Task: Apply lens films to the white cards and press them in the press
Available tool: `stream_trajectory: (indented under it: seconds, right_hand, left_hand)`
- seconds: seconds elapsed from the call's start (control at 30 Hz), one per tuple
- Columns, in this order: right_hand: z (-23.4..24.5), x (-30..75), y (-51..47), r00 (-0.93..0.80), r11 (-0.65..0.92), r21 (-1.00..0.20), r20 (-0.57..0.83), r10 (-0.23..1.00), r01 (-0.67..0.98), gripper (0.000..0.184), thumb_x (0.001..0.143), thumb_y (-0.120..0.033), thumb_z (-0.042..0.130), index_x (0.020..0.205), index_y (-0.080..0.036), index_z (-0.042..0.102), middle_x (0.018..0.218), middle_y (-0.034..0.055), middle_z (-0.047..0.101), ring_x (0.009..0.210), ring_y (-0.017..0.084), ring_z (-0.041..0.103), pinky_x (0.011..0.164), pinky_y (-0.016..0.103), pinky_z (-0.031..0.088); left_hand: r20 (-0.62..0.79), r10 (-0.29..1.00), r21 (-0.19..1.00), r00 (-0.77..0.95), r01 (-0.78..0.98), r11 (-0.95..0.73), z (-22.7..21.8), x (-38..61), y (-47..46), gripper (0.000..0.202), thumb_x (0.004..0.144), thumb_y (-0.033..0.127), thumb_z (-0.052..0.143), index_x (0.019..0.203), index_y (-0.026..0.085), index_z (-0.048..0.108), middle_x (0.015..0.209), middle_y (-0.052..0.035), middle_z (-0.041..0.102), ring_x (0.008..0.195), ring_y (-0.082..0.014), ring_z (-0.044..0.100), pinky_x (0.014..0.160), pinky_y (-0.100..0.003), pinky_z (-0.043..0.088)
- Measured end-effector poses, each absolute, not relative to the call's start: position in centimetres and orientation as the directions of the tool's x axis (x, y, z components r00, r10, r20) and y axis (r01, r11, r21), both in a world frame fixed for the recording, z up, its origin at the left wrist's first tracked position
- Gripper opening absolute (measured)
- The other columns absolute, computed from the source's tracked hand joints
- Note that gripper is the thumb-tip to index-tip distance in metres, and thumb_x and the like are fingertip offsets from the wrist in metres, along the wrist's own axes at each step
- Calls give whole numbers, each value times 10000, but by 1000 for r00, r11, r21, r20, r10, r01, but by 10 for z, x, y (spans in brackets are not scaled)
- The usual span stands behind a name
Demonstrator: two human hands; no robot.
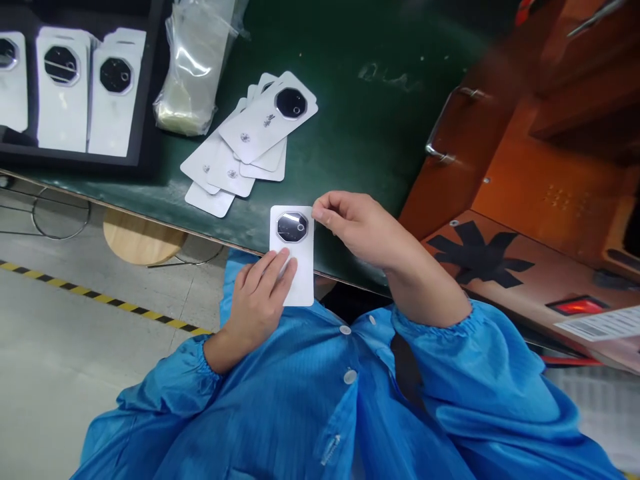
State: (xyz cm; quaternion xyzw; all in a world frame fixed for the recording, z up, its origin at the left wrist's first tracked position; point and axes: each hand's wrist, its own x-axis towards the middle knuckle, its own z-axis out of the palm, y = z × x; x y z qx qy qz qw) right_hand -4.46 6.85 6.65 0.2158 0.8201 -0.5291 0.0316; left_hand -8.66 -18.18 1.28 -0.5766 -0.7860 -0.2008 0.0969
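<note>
White and glossy, a flat panel (303, 267) is lying near the centre of the frame, its upper part overlapping the green desk (365, 133) and its lower end jutting past the front edge toward the blue coat (290, 393). Near its top, a dark octagonal window (292, 227) is catching a bright reflection. The left hand (263, 293) is resting its slightly spread fingers on the panel's face below the window; whether its grip is closing on anything underneath, I cannot tell. The right hand (363, 223) is touching the panel's upper right corner, its grip together, thumb and forefinger meeting at the tips; what lies between them is too small to make out. Above and left of centre, similar panels (260, 143) are overlapping in a loose, fanned pile. A clear plastic bag (193, 67) is lying beside them, and in the upper left a black tray (161, 73) is holding more panels in rows. At the right, an orange machine (505, 180) is filling the edge, black tape (475, 253) sticking to its front near a glowing red switch (577, 305). At the left, a round wooden stool (137, 243) is standing below the desk.
</note>
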Motion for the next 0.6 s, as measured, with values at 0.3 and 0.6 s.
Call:
stream_trajectory:
  seconds: [0.3,0.6]
  right_hand:
    - [68,-47,54,-892,438,-790,-295,342,429,188,1016,-261,582,847,-203,641,807,18,641,730,179,516,708,334,369]
    - [63,-50,51,-888,473,-767,-270,373,432,183,1007,-264,585,849,-206,657,799,34,661,736,193,541,728,336,399]
  left_hand:
    - [379,846,265,-376,920,290,6,-80,-182,455,1042,138,537,1484,153,647,1398,-169,748,1354,-296,662,1065,-423,459]
    - [353,839,291,-414,901,322,5,-76,-180,505,1000,113,565,1495,166,650,1403,-161,743,1353,-320,648,1043,-456,448]
